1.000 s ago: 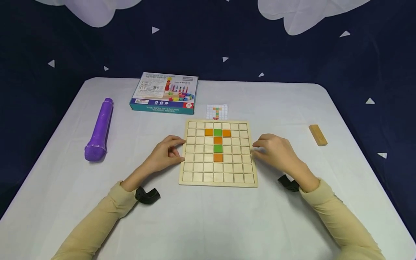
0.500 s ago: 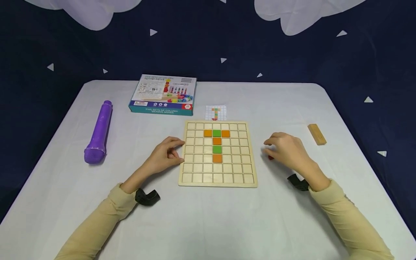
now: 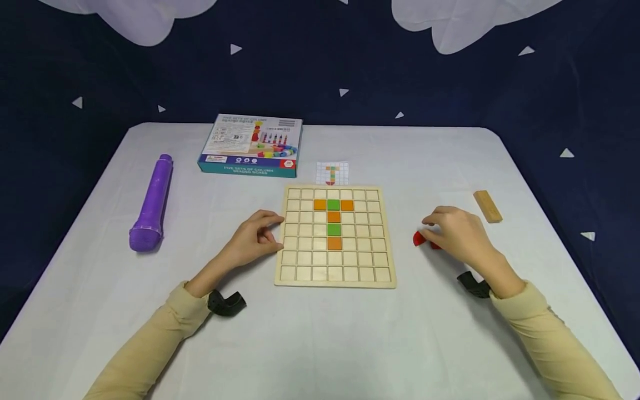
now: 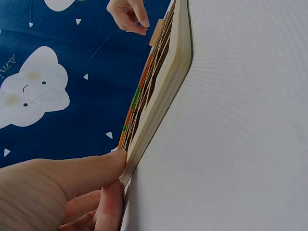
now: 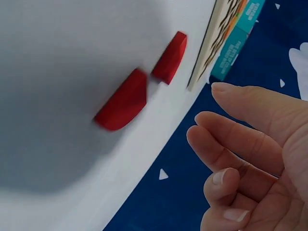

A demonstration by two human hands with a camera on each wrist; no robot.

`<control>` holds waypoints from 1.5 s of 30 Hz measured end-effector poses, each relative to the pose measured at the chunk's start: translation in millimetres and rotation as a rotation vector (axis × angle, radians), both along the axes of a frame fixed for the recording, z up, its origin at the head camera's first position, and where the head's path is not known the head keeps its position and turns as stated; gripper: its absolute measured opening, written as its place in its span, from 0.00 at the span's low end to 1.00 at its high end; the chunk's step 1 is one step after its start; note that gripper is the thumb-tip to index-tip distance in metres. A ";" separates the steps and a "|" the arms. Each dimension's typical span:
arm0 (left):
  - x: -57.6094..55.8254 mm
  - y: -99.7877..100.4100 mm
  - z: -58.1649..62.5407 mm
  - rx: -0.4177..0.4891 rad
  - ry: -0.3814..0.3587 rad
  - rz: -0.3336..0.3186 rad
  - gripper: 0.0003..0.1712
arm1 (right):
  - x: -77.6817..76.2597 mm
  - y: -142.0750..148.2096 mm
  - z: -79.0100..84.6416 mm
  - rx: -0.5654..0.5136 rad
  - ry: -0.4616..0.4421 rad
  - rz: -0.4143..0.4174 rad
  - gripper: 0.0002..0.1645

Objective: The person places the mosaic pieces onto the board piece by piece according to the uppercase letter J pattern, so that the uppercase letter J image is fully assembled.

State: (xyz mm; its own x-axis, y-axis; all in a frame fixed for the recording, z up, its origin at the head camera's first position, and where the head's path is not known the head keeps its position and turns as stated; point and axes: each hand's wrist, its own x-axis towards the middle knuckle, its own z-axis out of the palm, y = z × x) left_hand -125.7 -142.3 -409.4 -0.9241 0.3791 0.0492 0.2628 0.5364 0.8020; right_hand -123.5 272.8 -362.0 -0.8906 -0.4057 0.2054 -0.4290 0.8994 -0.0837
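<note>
My left hand (image 3: 250, 239) rests at the left edge of a light wooden grid board (image 3: 351, 259), thumb and forefinger apart along the rim. Orange and green square tiles (image 3: 334, 229) form a T on the board. To its right, my right hand (image 3: 459, 236) hovers over two red rounded pieces on the tablecloth. One red piece (image 3: 419, 239) shows beside the thumb; the other (image 3: 435, 245) is partly hidden under the hand. In the right wrist view, the larger-looking red piece (image 5: 122, 103) and the smaller-looking one (image 5: 171, 57) lie apart from the fingers, which grip nothing.
A small card (image 3: 332, 173) printed with a coloured T-like pattern lies behind the board. Further left are a beaded-boxes carton (image 3: 252, 145) and a purple microphone-shaped object (image 3: 152, 203). A small wooden block (image 3: 488, 206) sits at the right.
My right hand has moved away from the board's right edge, farther right, and the two red pieces have come into sight beneath it. My left hand has stayed at the board's edge.
</note>
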 end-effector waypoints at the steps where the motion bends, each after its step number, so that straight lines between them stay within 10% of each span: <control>1: 0.1 -0.3 -0.2 -0.002 0.002 0.000 0.33 | 0.2 1.4 -0.6 0.003 -0.001 -0.005 0.12; 45: -2.4 -0.8 -1.6 0.001 0.012 -0.004 0.33 | 2.3 -15.0 -16.0 -0.029 -0.093 0.100 0.12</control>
State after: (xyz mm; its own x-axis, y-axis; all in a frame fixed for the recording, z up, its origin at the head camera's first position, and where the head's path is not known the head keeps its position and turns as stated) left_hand -128.1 -143.1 -411.0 -0.9219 0.3826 0.0610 0.2747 0.5347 0.7992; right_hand -121.2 257.8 -378.0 -0.8618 -0.4884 0.1371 -0.5055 0.8493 -0.1522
